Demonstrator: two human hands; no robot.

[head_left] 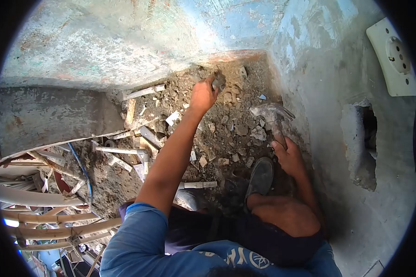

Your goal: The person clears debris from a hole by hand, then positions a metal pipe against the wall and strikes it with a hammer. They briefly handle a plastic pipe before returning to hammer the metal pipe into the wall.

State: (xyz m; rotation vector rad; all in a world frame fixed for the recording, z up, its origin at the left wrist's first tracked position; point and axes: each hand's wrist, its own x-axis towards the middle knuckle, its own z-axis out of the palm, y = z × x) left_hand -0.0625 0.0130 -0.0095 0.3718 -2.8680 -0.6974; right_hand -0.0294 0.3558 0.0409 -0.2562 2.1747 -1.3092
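My right hand [290, 158] is closed round the handle of a claw hammer [269, 111]. Its dusty head lies over the rubble near the right wall, with the claw toward that wall. Stretched far forward, my left hand [204, 96] has its fingers closed at a grey chunk of rubble [219, 83], close to the foot of the painted wall. Part of this chunk is hidden by the fingers. Loose soil and broken pieces [240, 130] surround both hands.
A painted wall [138, 41] stands ahead, and a grey wall [328, 92] with a socket [395, 57] and a broken hole [367, 134] stands at right. Pipe pieces [145, 91] lie left. Bamboo poles [64, 231] cross the lower left. My shoe [261, 175] rests on the rubble.
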